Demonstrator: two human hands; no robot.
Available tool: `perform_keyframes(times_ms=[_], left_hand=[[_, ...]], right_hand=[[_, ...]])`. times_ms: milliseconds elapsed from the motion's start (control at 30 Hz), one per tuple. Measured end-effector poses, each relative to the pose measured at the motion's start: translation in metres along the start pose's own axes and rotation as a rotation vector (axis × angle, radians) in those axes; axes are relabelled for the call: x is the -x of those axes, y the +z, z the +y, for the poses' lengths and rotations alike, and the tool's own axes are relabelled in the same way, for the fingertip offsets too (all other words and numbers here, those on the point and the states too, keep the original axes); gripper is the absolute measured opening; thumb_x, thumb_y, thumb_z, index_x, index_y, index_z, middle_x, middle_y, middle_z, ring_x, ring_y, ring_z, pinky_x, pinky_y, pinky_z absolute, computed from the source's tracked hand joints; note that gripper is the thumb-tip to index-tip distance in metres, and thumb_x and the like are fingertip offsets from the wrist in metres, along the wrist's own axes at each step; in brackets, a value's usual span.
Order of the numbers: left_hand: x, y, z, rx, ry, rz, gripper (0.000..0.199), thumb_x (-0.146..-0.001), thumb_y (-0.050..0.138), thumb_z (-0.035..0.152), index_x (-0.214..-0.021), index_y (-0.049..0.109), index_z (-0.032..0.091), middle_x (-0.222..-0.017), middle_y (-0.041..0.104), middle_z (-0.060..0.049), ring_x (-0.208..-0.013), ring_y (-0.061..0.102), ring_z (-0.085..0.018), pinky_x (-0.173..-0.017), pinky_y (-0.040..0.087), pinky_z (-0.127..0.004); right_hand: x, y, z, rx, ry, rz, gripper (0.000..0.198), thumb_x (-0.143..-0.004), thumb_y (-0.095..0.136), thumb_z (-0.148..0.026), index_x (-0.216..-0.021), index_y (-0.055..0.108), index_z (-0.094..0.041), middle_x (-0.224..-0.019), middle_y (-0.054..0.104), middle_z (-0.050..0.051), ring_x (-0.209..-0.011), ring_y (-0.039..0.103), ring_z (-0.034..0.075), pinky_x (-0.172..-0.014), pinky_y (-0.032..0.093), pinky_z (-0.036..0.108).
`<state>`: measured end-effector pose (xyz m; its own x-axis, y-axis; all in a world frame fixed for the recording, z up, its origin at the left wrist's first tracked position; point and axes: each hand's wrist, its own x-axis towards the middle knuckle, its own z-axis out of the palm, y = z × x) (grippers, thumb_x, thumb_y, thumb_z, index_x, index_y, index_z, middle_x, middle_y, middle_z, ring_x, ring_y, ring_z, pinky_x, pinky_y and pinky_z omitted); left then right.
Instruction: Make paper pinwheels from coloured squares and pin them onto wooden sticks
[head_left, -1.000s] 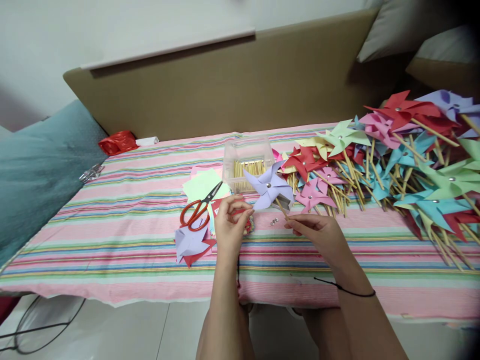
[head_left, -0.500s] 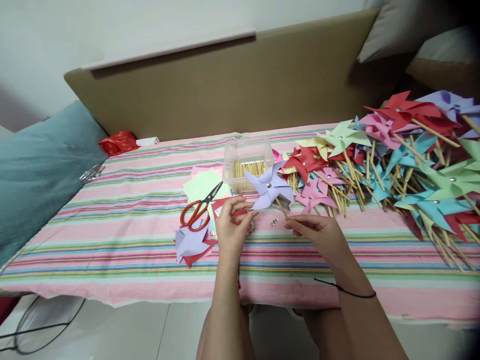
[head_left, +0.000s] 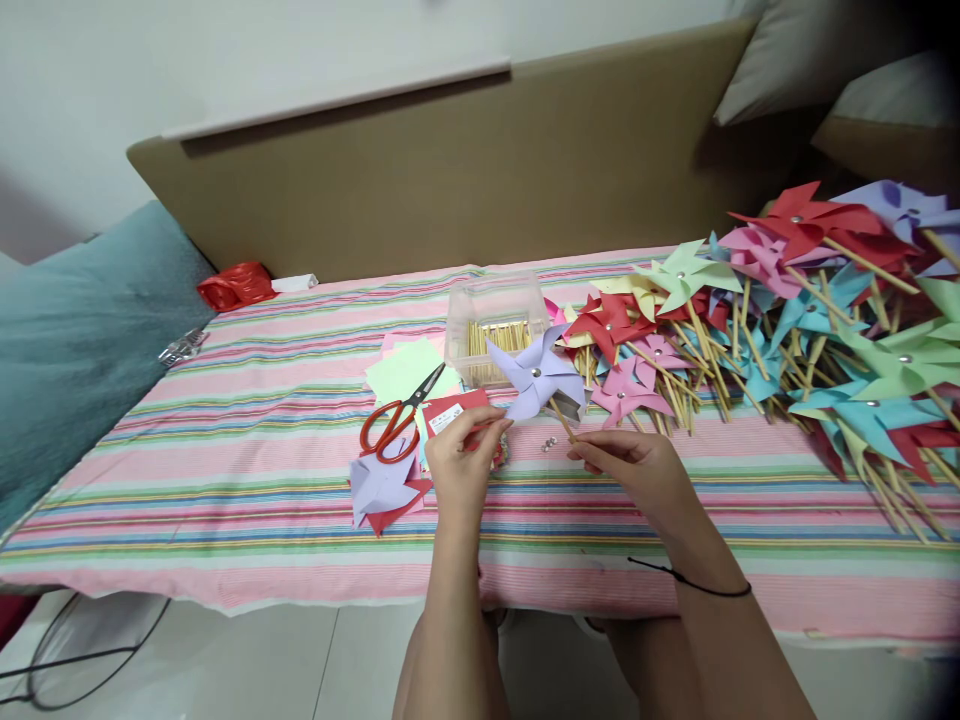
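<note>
A purple paper pinwheel [head_left: 535, 374] with a silver pin at its centre is held up between my hands. My right hand [head_left: 645, 462] pinches its thin wooden stick [head_left: 563, 417] partway down. At the pinwheel's lower left blade, my left hand [head_left: 466, 450] has thumb and fingers closed on the tip. Small silver pins [head_left: 550, 444] lie on the cloth below the pinwheel. Red-handled scissors [head_left: 401, 415] rest on pale paper sheets [head_left: 405, 370] to the left, above a folded purple paper piece [head_left: 381, 488]. A red packet [head_left: 469, 402] lies partly behind my left hand.
A clear plastic box [head_left: 495, 295] of wooden sticks stands behind the pinwheel. Many finished pinwheels [head_left: 750, 350] pile up on the right. The striped cloth [head_left: 247, 460] covers the surface, with a red plastic bag [head_left: 237, 287] at the back left and a teal cushion [head_left: 90, 300] beside it.
The fingers of my left hand have closed from a spread pose onto the blade tip, uncovering the red packet. The pinwheel has shifted very slightly left; my right hand keeps its hold.
</note>
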<state>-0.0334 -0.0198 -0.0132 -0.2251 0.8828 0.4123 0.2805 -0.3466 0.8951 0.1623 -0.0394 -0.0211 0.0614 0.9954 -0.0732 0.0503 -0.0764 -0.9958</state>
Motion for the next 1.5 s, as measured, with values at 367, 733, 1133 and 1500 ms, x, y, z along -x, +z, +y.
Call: perform_keyframes(times_ms=[367,733,1133,1500], left_hand=[[0.0,0.0,-0.002,0.041,-0.043,-0.024,0.01,-0.075,0.073,0.026,-0.082,0.071,0.02,-0.079,0.074,-0.002,-0.069,0.07,-0.016,-0.066,0.059,-0.027],[-0.001,-0.002,-0.003,0.092,-0.059,-0.028,0.013,-0.076,0.07,0.02,-0.089,0.068,0.02,-0.084,0.073,-0.004,-0.083,0.072,-0.018,-0.074,0.06,-0.031],[-0.003,-0.001,-0.002,0.131,-0.067,0.023,0.019,-0.09,0.054,0.029,-0.105,0.062,0.021,-0.108,0.067,-0.009,-0.096,0.066,-0.018,-0.076,0.057,-0.03],[-0.01,-0.009,-0.001,0.372,-0.344,0.208,0.033,-0.07,0.075,0.032,-0.094,0.057,0.018,-0.072,0.062,0.003,-0.057,0.059,-0.009,-0.051,0.053,-0.021]], right_hand=[[0.0,0.0,-0.001,0.017,-0.021,0.011,0.024,-0.066,0.077,-0.041,-0.074,0.079,-0.019,-0.07,0.075,0.007,-0.06,0.066,0.017,-0.055,0.057,0.028],[0.0,-0.001,-0.002,0.023,-0.04,0.016,0.022,-0.066,0.077,-0.042,-0.073,0.079,-0.021,-0.07,0.075,0.007,-0.062,0.067,0.019,-0.056,0.057,0.028],[0.0,-0.003,0.001,0.023,-0.019,-0.028,0.024,-0.067,0.076,-0.042,-0.074,0.079,-0.02,-0.071,0.075,0.007,-0.064,0.068,0.02,-0.058,0.057,0.03],[0.0,-0.005,0.012,0.154,0.002,-0.196,0.026,-0.071,0.074,-0.042,-0.082,0.079,-0.019,-0.078,0.076,0.008,-0.072,0.07,0.024,-0.065,0.057,0.033]])
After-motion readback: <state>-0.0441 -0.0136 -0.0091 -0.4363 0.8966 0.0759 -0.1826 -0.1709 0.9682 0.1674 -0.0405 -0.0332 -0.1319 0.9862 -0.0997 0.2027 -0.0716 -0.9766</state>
